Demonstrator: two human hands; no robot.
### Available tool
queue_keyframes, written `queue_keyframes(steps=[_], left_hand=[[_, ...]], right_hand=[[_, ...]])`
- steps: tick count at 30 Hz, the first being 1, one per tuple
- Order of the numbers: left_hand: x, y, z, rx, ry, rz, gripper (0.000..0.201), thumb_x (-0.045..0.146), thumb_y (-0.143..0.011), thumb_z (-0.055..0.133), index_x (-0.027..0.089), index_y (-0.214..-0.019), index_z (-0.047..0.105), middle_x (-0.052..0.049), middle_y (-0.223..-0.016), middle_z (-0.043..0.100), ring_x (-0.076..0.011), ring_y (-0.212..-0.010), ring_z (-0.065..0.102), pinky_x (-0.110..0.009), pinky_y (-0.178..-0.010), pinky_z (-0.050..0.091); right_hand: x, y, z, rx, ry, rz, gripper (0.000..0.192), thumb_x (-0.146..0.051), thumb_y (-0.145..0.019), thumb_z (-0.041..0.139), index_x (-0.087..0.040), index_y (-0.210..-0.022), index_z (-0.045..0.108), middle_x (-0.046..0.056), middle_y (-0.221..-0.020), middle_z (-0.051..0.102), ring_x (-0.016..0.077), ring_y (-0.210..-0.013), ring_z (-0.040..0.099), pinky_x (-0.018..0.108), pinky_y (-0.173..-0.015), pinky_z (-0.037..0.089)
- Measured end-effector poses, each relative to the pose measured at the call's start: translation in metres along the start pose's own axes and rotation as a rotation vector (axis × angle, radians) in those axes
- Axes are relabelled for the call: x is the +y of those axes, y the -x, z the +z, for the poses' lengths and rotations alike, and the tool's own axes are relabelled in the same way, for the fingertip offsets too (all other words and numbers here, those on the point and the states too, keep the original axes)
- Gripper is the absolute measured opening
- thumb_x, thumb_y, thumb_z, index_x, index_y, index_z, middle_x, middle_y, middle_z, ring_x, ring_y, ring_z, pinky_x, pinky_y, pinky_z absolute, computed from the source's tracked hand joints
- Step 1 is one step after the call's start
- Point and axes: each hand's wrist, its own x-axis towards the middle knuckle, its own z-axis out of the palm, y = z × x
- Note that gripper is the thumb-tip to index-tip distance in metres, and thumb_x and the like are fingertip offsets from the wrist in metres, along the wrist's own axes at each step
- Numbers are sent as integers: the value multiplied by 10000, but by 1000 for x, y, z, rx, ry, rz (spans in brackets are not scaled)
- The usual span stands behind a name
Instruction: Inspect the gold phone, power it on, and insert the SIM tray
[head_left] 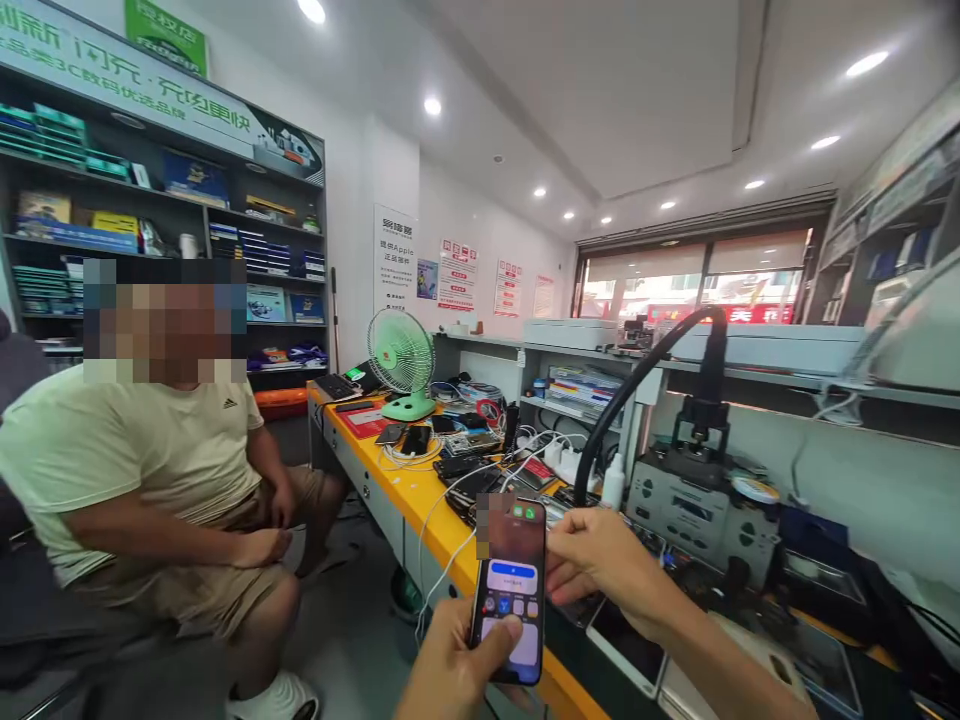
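My left hand [457,655] is closed around the lower part of a smartphone [514,640], which stands nearly upright with its lit screen towards me. The left thumb lies over the lower screen, where app icons and a blue bar show. Close to the phone's right edge is my right hand [600,555], its fingers curled and drawn together. Whether those fingertips touch the phone or pinch something small cannot be made out. Below the right forearm lies a white-edged tablet or phone [626,645].
A yellow workbench [416,500] carries phones, cables and a green fan [401,365]. On the right stand a grey repair station [686,505] and a black flexible hose [637,375]. A seated person [150,450] is at the left, before stocked shelves [270,230].
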Motion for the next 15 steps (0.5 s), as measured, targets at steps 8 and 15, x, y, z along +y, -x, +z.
queue_keyframes(steps=[8, 15], left_hand=[[5, 5, -61, 156, 132, -70, 507, 554, -735, 811, 52, -791, 767, -120, -722, 647, -198, -610, 608, -259, -526, 531], [-2, -4, -90, 253, 237, -105, 476, 487, -714, 851, 26, -809, 777, -177, -780, 699, -206, -614, 635, -250, -508, 541]], right_hand=[[12, -50, 53, -207, -183, 51, 256, -353, -754, 746, -113, -796, 664, 79, -774, 709, 182, -615, 712, 251, -556, 595], [24, -79, 74, -167, -279, 52, 210, -300, -766, 715, -110, -824, 647, 109, -850, 736, 191, -679, 735, 252, -606, 602]])
